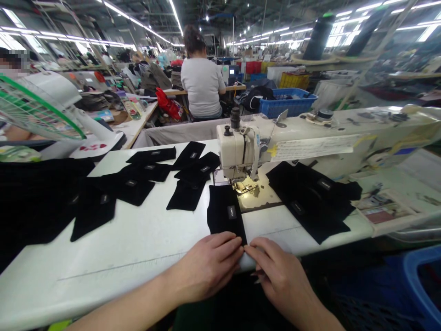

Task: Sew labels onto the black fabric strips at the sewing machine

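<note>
A black fabric piece [220, 207] with a small label [232, 212] lies at the table's near edge, its far end beside the sewing machine's presser foot [244, 187]. My left hand [210, 262] is closed on its near end, fingers together over the cloth. At the near right corner, my right hand [282, 271] pinches the edge with thumb and forefinger, almost touching my left fingertips. A small pale pointed thing [257, 277] shows under my right fingers; its kind is unclear.
Several labelled black pieces [186, 195] lie left of the machine head [237, 151]; a pile of them [313, 197] lies right. Black cloth [34, 197] covers the table's left. A fan [37, 105], a seated person [201, 78] and blue baskets [285, 103] surround the table.
</note>
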Demonstrator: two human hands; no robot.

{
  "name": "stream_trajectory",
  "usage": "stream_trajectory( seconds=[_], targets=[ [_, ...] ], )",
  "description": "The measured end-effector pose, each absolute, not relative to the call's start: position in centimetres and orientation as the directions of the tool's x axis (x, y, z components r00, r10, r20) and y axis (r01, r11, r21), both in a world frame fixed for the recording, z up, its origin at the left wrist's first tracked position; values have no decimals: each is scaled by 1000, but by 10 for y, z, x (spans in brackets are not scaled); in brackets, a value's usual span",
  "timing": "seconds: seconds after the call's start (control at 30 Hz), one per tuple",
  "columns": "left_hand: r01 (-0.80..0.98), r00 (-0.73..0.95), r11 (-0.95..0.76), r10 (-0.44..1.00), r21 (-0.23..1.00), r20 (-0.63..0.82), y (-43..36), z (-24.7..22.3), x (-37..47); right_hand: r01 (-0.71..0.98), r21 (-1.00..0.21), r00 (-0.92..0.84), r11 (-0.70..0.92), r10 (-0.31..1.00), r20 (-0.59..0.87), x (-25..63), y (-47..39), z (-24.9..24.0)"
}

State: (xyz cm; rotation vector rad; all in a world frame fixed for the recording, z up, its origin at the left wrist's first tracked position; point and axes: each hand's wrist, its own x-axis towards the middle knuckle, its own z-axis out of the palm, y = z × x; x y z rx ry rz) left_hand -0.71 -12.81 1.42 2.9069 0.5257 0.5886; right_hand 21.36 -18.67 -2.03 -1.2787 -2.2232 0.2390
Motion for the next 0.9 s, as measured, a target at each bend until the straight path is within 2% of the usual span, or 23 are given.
stream_trajectory(
  seconds=[0.33,0.6,0.9],
  targets=[
    [324,868,-917,386,232,313,-115,16,-5,774,-420,-373,474,877,304,211,-171,-14],
    [337,870,-921,384,194,309,-103,17,-4,781,-434,-359,449,892,275,208,-156,-9],
    [345,873,-919,389,189,295,-88,16,-5,816,-374,-357,440,894,272,206,-139,-7]
  ],
)
